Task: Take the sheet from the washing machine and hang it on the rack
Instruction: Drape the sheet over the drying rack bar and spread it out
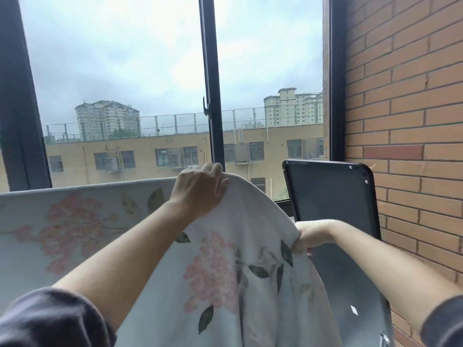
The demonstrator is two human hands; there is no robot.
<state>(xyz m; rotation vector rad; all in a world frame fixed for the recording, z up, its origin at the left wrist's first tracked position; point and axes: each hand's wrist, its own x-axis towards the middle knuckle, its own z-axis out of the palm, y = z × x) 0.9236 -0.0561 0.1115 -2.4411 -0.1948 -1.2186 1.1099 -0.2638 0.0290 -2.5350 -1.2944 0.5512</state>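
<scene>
A pale sheet (225, 271) printed with pink flowers and dark green leaves hangs in front of the window, its top edge running level from the left side to the middle. My left hand (200, 191) grips that top edge at its highest point. My right hand (309, 237) pinches the sheet's right-hand edge lower down, where the cloth curves downward. The rack itself is hidden under the cloth. The washing machine is not in view.
A large window (211, 96) with dark frames fills the background. A dark flat panel (330, 199) leans upright at the right, just behind my right hand. A brick wall (406, 121) closes off the right side.
</scene>
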